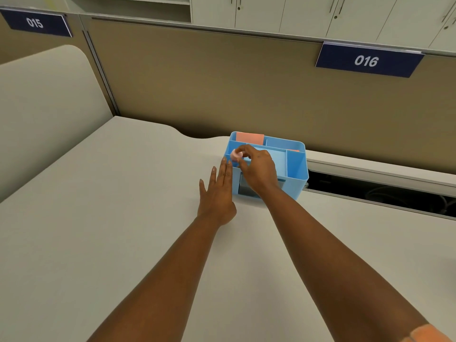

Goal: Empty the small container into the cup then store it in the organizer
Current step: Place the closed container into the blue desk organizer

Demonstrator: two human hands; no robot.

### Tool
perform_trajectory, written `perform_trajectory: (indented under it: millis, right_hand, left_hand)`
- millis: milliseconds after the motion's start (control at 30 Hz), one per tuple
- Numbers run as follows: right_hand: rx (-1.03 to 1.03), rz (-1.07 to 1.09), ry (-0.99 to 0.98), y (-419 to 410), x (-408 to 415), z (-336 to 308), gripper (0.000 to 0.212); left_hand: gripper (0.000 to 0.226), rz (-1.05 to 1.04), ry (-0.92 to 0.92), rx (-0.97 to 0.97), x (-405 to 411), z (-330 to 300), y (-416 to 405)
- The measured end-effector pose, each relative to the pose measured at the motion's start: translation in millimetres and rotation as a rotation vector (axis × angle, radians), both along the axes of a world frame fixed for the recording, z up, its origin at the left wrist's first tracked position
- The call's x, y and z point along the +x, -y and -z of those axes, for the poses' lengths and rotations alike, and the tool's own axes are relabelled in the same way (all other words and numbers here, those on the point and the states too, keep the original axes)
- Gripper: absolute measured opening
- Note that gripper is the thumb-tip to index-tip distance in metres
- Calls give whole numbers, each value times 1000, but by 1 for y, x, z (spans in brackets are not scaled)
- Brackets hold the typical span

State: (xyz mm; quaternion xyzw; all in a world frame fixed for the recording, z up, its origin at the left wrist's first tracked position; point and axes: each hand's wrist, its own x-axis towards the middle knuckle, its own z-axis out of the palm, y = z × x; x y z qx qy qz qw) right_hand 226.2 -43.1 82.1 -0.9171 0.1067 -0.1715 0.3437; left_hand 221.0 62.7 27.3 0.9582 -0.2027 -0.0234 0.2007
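We look down on a pale desk (123,218) backed by a tan partition (222,82). The partition carries two dark blue signs, "015" (35,22) at the upper left and "016" (367,60) at the upper right, with pale cabinets (308,13) above it. A curved beige panel (44,114) bounds the desk on the left, and a dark slot (382,191) opens along the desk's right rear edge.

The blue organizer (297,166) stands near the back of the desk, divided into several compartments. A salmon-coloured pad (249,138) stands upright in a rear compartment, and a second salmon edge shows in the right one.

Our right hand (259,169) reaches over the organizer's near wall and covers much of its centre. Its fingertips pinch the small container (235,154), a pale pink rounded piece, above the front-left compartment. We cannot tell whether it touches the floor of that compartment. Most of its body is hidden by the fingers.

Our left hand (218,191) lies flat and open, fingers extended and close together, its fingertips against the organizer's left side; it holds nothing.
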Motion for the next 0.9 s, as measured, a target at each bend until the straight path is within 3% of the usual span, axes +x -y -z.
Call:
perform_trajectory:
  millis: [267,900]
  right_hand:
    - [-185,-91,-142,-1,-4,-4,36]
    - [-85,68,-93,16,-30,-19,55]
  left_hand:
    - [75,11,-42,-18,-3,-6,-1]
    - [83,-12,-34,-102,-12,-29,1]
